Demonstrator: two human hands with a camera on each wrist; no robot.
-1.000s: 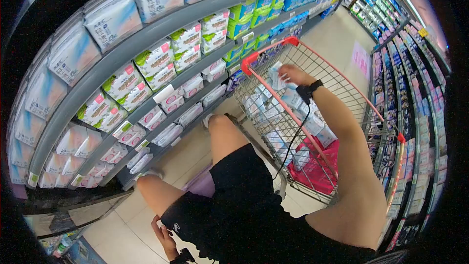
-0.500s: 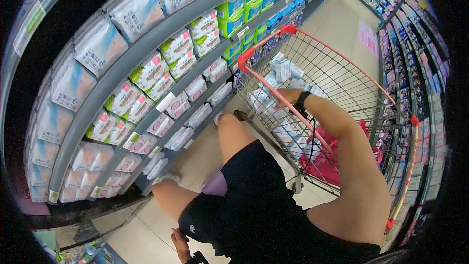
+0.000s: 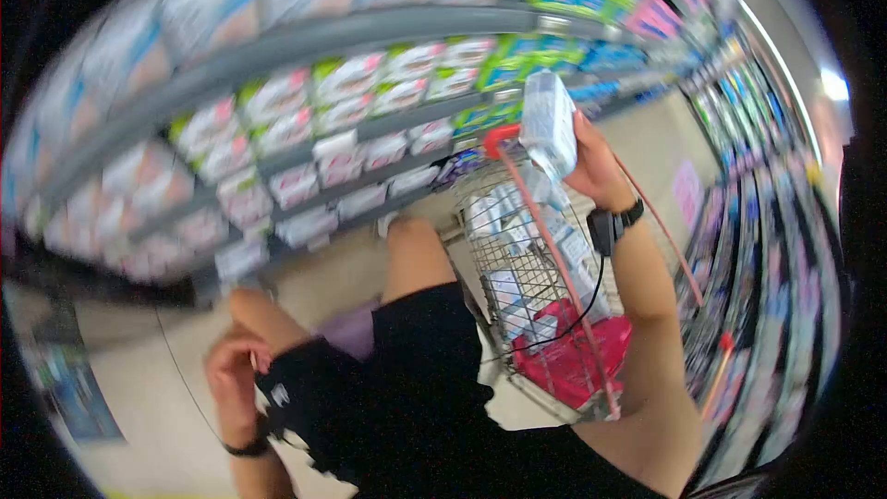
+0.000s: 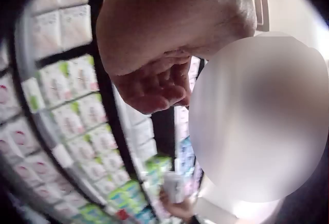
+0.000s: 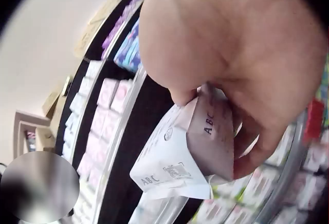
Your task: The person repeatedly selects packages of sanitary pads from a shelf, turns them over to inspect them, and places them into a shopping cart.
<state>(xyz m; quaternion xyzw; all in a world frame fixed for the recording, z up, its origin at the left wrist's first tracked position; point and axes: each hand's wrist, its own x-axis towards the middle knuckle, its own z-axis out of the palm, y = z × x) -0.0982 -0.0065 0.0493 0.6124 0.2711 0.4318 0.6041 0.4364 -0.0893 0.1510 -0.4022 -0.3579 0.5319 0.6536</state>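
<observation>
My right hand [image 3: 601, 164] grips a white pack of sanitary pads [image 3: 549, 118] above the far left corner of the shopping cart [image 3: 502, 137]. In the right wrist view the thumb and fingers hold the pack [image 5: 208, 131] from its two sides, and "ABC" lettering shows on it. Several similar white-and-blue packs [image 3: 504, 288] lie in the cart beside a pinkish-red bag [image 3: 580, 365]. My left hand [image 3: 238, 371] hangs near the left knee, fingers loosely curled with nothing in them; the left wrist view shows the same curled hand [image 4: 164, 75].
Curved shelves [image 3: 277, 44] with rows of white, green and blue packs run along the left. Another stocked shelf [image 3: 767, 314] stands on the right beyond the cart. Pale floor tiles [image 3: 152, 351] lie at lower left. A thin black cable [image 3: 591, 300] trails from the right wrist.
The right hand reached down into the cart among the packs, then rose with one pack in its grip. The left hand has come up beside the knee. The head view has swung and blurred.
</observation>
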